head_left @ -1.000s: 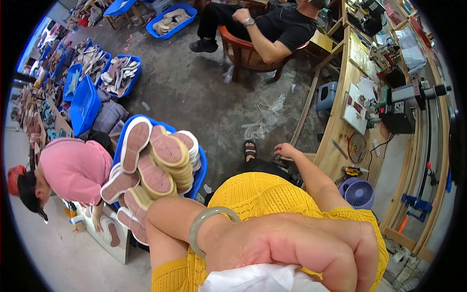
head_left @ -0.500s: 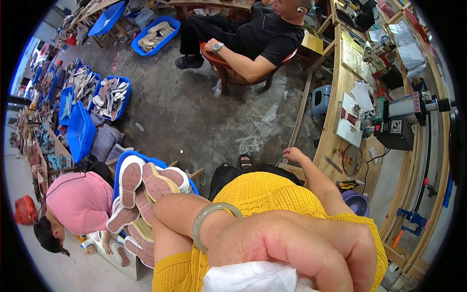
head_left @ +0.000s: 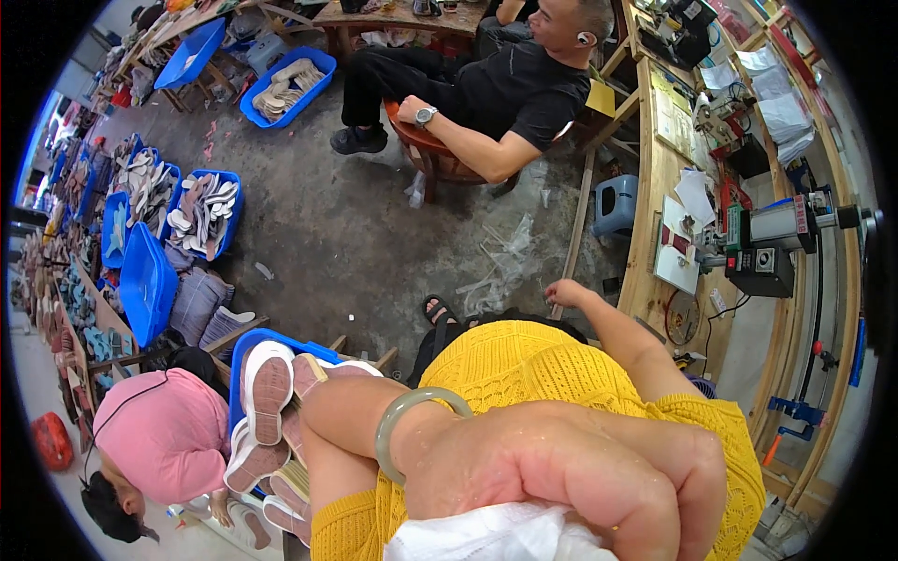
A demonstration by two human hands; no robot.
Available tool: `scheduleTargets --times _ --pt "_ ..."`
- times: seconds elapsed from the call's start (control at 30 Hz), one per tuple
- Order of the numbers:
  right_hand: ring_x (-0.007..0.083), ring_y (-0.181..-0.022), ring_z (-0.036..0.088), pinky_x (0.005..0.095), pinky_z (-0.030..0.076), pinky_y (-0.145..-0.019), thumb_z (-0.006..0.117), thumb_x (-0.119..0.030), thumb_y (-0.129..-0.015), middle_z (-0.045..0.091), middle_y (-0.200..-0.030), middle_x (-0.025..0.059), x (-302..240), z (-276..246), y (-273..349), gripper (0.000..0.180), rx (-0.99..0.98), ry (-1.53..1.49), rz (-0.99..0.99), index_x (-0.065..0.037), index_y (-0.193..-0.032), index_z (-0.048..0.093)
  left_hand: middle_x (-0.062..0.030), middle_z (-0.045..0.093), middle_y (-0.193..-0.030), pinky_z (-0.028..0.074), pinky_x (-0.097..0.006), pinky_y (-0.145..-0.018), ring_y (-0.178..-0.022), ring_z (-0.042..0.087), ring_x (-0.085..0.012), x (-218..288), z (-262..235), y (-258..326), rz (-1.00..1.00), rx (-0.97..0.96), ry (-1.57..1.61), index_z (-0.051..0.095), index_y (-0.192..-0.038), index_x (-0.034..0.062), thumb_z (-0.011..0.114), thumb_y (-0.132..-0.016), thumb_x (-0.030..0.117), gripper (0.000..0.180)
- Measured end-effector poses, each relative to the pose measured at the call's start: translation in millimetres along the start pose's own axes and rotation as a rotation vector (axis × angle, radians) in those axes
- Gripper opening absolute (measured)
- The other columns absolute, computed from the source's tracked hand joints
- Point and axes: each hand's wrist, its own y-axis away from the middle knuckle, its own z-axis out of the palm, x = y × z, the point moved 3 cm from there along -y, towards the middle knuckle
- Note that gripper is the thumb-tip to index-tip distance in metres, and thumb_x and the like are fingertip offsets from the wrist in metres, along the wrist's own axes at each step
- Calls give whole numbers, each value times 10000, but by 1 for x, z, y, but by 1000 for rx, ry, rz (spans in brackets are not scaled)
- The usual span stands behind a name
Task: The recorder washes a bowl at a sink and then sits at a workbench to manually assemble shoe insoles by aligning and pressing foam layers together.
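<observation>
Very near the camera, my left hand is closed on a crumpled white tissue, its fingers curled over the top. A pale green bangle circles that wrist. My right hand hangs low beyond my yellow knit top, close to the wooden workbench. Its fingers are curled together; what they hold, if anything, is too small to make out. Left of my left arm, a blue basket is heaped with white and pink shoes, partly hidden by that arm.
A person in black sits on a wooden chair ahead. Another in pink bends at lower left. Blue bins of shoe parts line the left. A workbench with a machine runs along the right; a blue-grey stool stands beside it.
The view has shifted slightly, moving the shoe basket lower. My sandalled foot appears farther left. The person in pink appears lower. My left hand keeps hold of the tissue; my right hand has barely moved.
</observation>
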Motion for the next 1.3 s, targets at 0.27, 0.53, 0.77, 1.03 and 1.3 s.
scheduleTargets --times 0.27,0.53,0.77,1.03,1.3 --pt "324 -917 615 400 483 -806 627 -260 -763 648 -992 156 -109 -60 -67 354 27 107 -205 -113 -1085 629 -87 547 -809 421 -256 -623 -679 530 -165 37 -21 23 249 94 80 551 -711 60 670 -841 238 250" --pt "330 -945 604 404 473 -822 614 -290 -787 645 -1007 153 -273 -105 -73 380 -83 119 -548 -94 -1112 622 -142 572 -886 476 -288 -677 -733 586 -195 96 -53 17 252 124 47 621 -821 11 695 -818 198 201" --pt "329 -1036 565 400 439 -892 596 -263 -819 603 -1125 163 -342 -158 -82 406 -229 129 -798 -70 -1176 580 -119 579 -888 465 -286 -674 -710 569 -176 176 -73 -20 0 265 -24 608 -771 26 694 -821 227 225" --pt "313 -1005 586 378 453 -876 604 -241 -820 621 -1102 160 -358 -246 -73 404 -286 -90 -806 -58 -1179 578 -93 565 -843 449 -273 -644 -679 538 -143 176 -100 -76 286 290 26 587 -777 41 679 -836 252 238" --pt "293 -964 613 364 470 -842 608 -224 -817 645 -1063 146 -362 -273 -100 391 -214 -213 -872 -45 -1163 587 -106 558 -832 450 -241 -627 -676 541 -139 193 -119 -106 236 317 125 586 -796 29 683 -831 268 260"
